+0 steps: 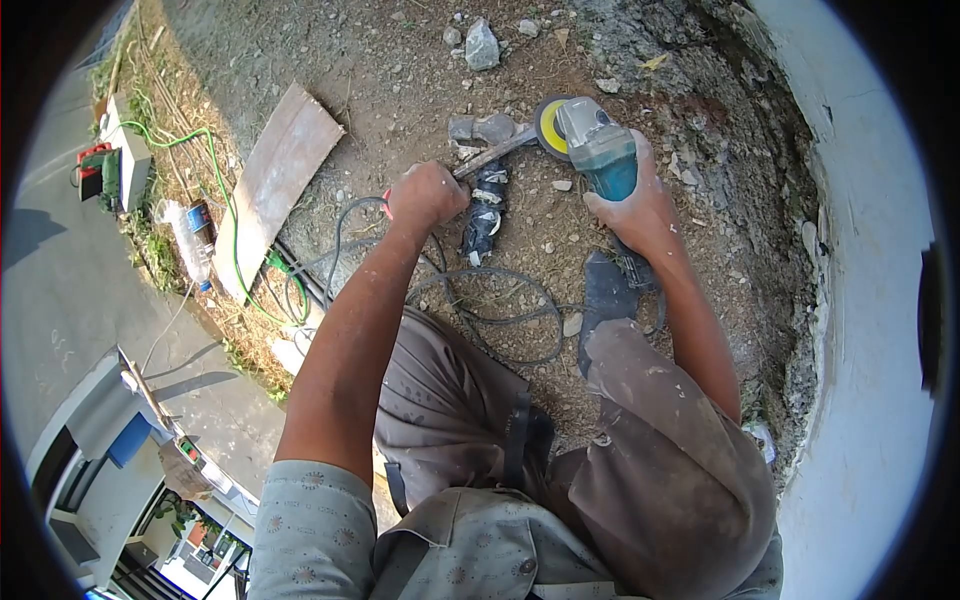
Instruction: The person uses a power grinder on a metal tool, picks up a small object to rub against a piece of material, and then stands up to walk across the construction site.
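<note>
My right hand (640, 205) is closed around the teal body of an angle grinder (605, 160), which has a yellow-and-black disc (551, 128) facing left. In my left hand (428, 193) is a chisel-like metal bar (497, 152); a bit of red shows at the hand's lower left. The bar's far end meets the disc's edge, or lies very close to it. Beneath the bar lies what looks like a hammer (478, 128), with a black-wrapped piece (485, 215), perhaps its handle, below. My fingers are partly hidden on both tools.
A grey cable (520, 355) loops over the stony soil between my hands and knees. To the left lie a wooden board (275, 185), a green cord (222, 165) and a plastic bottle (190, 245). A white wall (860, 200) rises on the right. A pale stone (481, 45) sits ahead.
</note>
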The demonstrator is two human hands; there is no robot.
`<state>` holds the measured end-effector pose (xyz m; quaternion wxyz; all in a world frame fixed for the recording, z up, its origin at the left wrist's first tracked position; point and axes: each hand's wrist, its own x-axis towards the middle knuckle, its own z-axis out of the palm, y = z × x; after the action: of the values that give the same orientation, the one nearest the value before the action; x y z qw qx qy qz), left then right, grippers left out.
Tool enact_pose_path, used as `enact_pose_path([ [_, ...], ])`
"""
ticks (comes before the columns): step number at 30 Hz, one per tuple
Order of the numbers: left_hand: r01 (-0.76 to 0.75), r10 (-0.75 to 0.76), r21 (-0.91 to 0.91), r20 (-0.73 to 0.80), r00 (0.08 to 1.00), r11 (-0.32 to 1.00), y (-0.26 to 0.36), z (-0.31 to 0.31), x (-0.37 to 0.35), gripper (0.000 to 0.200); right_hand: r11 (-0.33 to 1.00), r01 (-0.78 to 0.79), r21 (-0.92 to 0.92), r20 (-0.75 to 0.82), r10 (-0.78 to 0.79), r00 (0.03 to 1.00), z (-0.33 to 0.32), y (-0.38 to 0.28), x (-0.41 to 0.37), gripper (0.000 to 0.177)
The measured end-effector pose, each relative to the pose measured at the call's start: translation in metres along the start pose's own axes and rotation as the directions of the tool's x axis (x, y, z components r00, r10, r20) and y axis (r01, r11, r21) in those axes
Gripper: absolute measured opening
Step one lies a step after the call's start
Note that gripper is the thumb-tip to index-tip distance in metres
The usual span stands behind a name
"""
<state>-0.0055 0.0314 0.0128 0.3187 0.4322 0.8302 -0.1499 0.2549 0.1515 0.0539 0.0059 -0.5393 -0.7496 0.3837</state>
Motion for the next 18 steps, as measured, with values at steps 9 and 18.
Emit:
enact_pose_path([
  [9,0.003,-0.003,-0.003,-0.015,1.0,1.0,0.0005,0.0002,-0.0003,0.038,1.0,0.019,-0.019,0.006,-0.019,1.0,0.0019,0.0063,-0.003,0.104],
  [18,0.014,-0.014,0.003,-0.026,1.0,1.0,0.0005,0.0016,0.0005,0.038,1.0,-0.008,0.012,0.032,0.008,0.999,-0.0009,0.009,-0.0037,0.103],
])
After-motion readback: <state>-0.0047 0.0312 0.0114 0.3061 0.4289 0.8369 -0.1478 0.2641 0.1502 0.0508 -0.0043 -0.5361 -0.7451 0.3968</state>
